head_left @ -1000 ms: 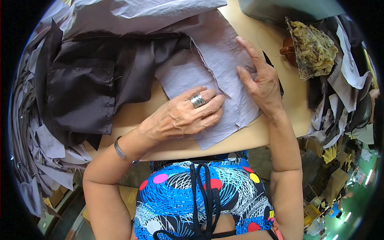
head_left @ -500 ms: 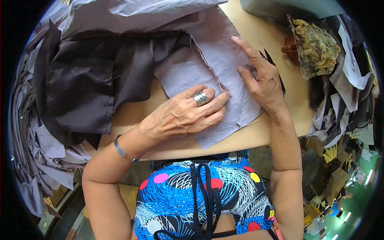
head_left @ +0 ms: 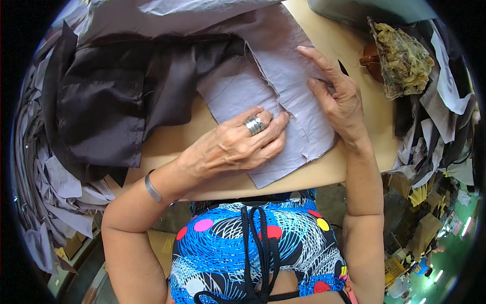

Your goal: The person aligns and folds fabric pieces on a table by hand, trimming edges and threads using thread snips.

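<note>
A lavender-grey cloth piece [head_left: 298,66] lies on the table, with a raw-edged seam running down its middle. At the lower end of that seam, my left hand [head_left: 238,142] is closed, thumb and fingertips pinching the cloth. My right hand [head_left: 341,104] rests at the cloth's right edge, index finger stretched out and thumb apart; its other fingers are mostly hidden. A dark pointed tip [head_left: 342,66], seemingly of scissors, shows behind my right hand. Dark brown cloth with a stitched patch [head_left: 101,111] joins the lavender piece on the left.
A tan tabletop [head_left: 372,137] shows around the cloth. At the right stand a brown object [head_left: 371,63] and a clump of yellowish fibres [head_left: 402,61]. Heaped grey fabric [head_left: 435,116] hangs at the right edge, and more layered cloth [head_left: 30,167] fills the left side.
My right hand has shifted slightly right, covering more of the dark scissors-like thing. My left hand keeps its pinch on the seam. The view has moved a little.
</note>
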`<state>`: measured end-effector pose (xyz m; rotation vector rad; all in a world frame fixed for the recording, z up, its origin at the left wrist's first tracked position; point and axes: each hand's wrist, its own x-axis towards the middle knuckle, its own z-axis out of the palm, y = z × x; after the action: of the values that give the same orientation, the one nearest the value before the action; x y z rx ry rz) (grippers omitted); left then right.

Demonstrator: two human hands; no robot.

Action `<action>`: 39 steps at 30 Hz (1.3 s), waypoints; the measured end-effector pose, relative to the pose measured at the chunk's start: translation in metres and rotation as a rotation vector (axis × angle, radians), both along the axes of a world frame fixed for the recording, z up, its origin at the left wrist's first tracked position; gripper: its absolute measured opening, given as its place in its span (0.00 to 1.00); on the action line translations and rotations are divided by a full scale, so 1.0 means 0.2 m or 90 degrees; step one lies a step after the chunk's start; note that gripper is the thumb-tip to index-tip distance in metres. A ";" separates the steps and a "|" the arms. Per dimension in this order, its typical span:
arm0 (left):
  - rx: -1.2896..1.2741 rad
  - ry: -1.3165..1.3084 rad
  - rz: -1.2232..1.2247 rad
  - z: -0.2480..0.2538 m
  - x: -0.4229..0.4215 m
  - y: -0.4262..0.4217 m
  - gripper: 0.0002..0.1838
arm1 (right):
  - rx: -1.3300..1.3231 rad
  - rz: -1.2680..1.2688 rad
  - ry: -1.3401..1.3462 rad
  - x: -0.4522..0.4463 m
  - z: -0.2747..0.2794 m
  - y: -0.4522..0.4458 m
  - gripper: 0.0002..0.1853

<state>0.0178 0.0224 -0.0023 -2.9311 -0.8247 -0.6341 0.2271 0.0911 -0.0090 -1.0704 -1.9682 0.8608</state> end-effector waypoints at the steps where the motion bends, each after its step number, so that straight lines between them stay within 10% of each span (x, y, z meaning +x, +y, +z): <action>1: -0.001 0.004 0.008 0.00 0.01 0.00 0.12 | 0.002 0.000 -0.001 0.00 0.00 0.00 0.29; 39: -0.036 -0.013 -0.012 0.04 0.02 0.00 0.11 | 0.052 0.025 -0.095 0.00 0.01 -0.01 0.30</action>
<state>0.0218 0.0215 0.0055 -2.9920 -0.8306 -0.6535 0.2279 0.0882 -0.0068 -1.0786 -2.1347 0.7328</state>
